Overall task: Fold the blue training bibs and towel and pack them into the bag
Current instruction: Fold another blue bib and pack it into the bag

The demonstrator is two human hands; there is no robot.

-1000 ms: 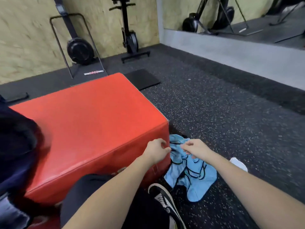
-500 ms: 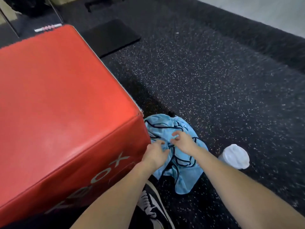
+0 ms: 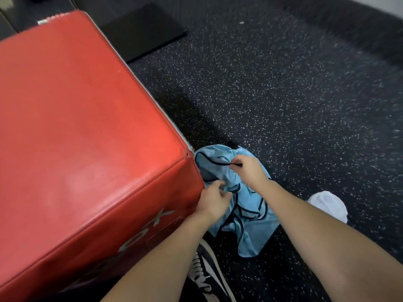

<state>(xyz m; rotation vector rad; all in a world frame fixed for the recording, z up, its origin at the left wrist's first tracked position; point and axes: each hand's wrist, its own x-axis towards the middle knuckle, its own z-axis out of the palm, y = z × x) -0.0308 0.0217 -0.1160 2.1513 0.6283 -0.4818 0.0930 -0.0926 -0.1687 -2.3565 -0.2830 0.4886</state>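
Note:
A crumpled heap of light blue training bibs (image 3: 248, 221) with dark trim lies on the speckled floor beside the corner of a red box. My right hand (image 3: 248, 171) pinches a dark-trimmed edge at the top of the heap. My left hand (image 3: 212, 200) hovers over the heap's left side against the box, fingers loosely curled; whether it holds any cloth is unclear. A white towel (image 3: 329, 204) lies bunched on the floor to the right, partly behind my right forearm. No bag is in view.
A large red padded box (image 3: 82, 131) fills the left half of the view. A black mat (image 3: 141, 31) lies on the floor beyond it. My black and white shoe (image 3: 207, 275) stands just below the bibs.
The view has tilted down and closer to the bibs. My right hand moved up the heap and pinched a trimmed edge. My left hand stayed at the heap's left side.

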